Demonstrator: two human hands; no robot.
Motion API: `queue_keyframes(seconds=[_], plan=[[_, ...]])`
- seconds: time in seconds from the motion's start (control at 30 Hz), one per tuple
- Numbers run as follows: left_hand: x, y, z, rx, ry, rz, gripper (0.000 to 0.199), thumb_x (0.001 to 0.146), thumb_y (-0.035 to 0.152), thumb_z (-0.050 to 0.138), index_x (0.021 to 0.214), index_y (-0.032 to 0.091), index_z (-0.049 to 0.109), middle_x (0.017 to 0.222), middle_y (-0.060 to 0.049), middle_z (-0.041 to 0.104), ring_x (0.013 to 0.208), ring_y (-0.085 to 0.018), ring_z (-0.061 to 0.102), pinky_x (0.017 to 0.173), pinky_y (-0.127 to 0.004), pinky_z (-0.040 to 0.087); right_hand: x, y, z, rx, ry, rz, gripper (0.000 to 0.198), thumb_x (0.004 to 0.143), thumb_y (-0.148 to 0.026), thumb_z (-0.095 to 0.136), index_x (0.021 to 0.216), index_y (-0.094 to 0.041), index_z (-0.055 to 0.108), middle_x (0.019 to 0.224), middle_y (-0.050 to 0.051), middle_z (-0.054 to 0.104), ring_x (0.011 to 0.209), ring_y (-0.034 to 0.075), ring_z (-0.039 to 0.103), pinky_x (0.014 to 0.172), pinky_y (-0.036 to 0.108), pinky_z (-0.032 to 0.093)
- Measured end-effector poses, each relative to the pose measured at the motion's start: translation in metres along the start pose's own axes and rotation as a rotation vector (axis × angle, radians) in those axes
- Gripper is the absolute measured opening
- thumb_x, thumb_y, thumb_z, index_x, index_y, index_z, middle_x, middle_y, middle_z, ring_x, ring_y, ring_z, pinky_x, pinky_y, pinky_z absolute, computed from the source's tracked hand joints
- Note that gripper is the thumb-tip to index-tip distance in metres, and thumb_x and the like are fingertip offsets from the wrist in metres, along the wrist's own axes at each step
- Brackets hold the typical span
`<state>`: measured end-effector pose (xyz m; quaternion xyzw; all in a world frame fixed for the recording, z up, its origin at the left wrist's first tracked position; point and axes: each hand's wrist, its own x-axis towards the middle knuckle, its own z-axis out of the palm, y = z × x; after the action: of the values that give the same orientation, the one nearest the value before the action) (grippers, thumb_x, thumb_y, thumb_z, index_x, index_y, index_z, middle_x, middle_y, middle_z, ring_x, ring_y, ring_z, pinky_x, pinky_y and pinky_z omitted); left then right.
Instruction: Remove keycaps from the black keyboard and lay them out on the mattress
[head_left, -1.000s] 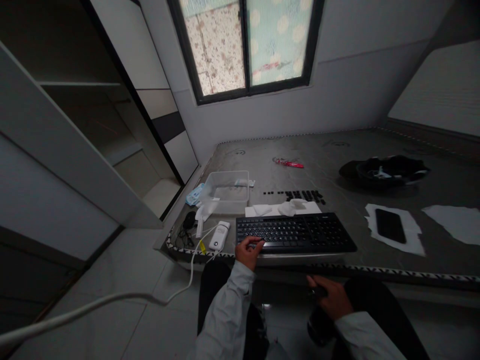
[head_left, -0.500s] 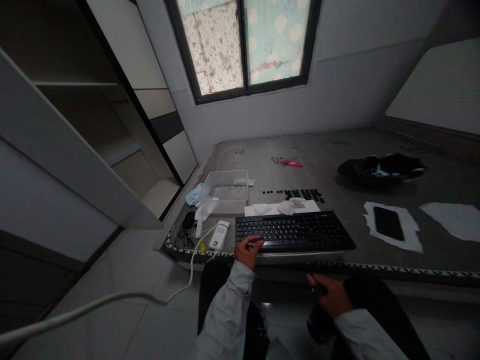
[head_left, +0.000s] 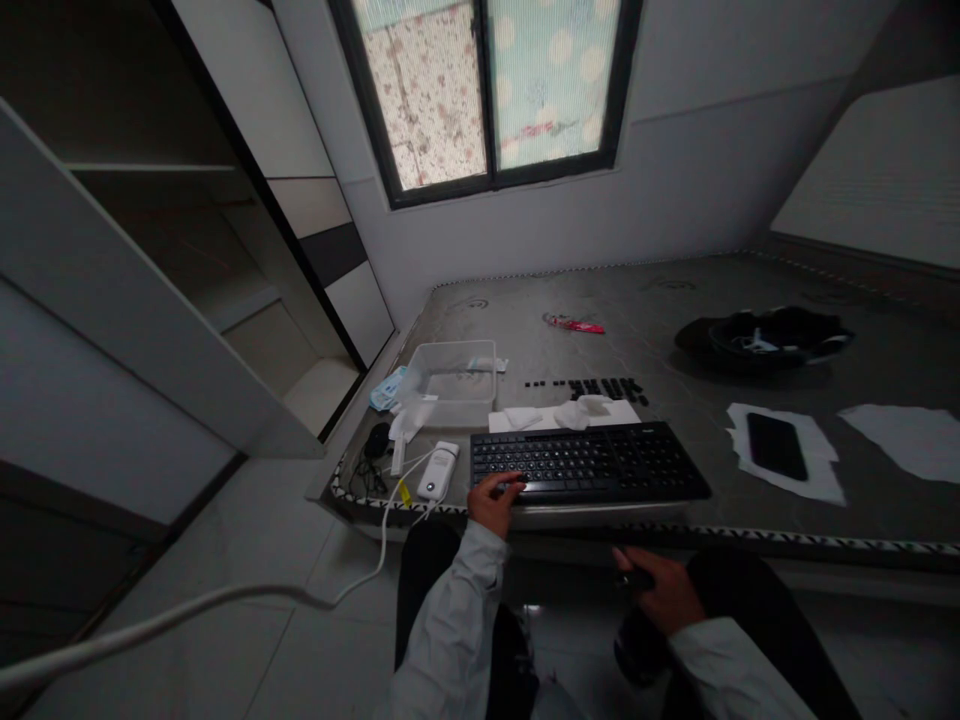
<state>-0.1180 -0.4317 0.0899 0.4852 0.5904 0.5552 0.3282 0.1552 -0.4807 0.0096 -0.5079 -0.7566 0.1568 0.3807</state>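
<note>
A black keyboard (head_left: 585,465) lies along the front edge of the grey mattress-like surface. At its lower left, my left hand (head_left: 492,500) has its thumb and fingers drawn together over the front row of keys. Whether something small sits in that pinch is too dark to tell. My right hand (head_left: 664,590) is low over my lap, in front of the edge, closed around a small dark object (head_left: 636,578) whose kind does not show. Behind the keyboard, several loose black keycaps (head_left: 604,388) are laid out in rows.
Crumpled tissue (head_left: 577,413) rests on white paper behind the keyboard. To the left are a clear plastic box (head_left: 454,385), a white device (head_left: 439,470) with a cable, and a black mouse-like item (head_left: 377,440). A phone (head_left: 776,446) and black cap (head_left: 765,340) lie right.
My left hand has shifted very slightly to the left at the keyboard's front edge. My right hand and the things on the surface look the same.
</note>
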Motion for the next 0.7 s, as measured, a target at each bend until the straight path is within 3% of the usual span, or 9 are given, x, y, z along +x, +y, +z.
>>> queue_keyframes(seconds=[0.23,0.43,0.7], plan=[[-0.002,-0.003,0.002,-0.064,-0.022,-0.141,0.036,0.069,0.043,0.073,0.095,0.018,0.077,0.083,-0.004,0.073,0.036,-0.004,0.044,0.031,-0.018,0.033,-0.001,-0.007,0.002,0.017,0.061,0.035,0.045,0.091,-0.052,0.047,0.068,-0.021,0.071,0.071,0.006,0.074,0.063,0.021,0.07,0.063,0.031,0.055],[-0.001,-0.005,0.002,-0.056,-0.028,-0.113,0.04,0.07,0.044,0.072,0.099,0.015,0.075,0.085,-0.005,0.072,0.037,-0.003,0.044,0.032,-0.017,0.033,0.001,0.003,0.0,-0.014,-0.011,-0.012,0.043,0.089,-0.05,0.05,0.065,-0.022,0.071,0.064,0.005,0.072,0.056,0.021,0.068,0.055,0.029,0.054],[0.001,-0.002,0.001,0.027,0.004,-0.031,0.033,0.071,0.039,0.072,0.094,0.015,0.076,0.078,-0.004,0.07,0.042,-0.002,0.037,0.041,-0.016,0.029,0.002,-0.009,-0.002,0.016,0.044,0.035,0.047,0.09,-0.054,0.047,0.067,-0.022,0.072,0.071,0.007,0.074,0.061,0.022,0.069,0.062,0.032,0.056]])
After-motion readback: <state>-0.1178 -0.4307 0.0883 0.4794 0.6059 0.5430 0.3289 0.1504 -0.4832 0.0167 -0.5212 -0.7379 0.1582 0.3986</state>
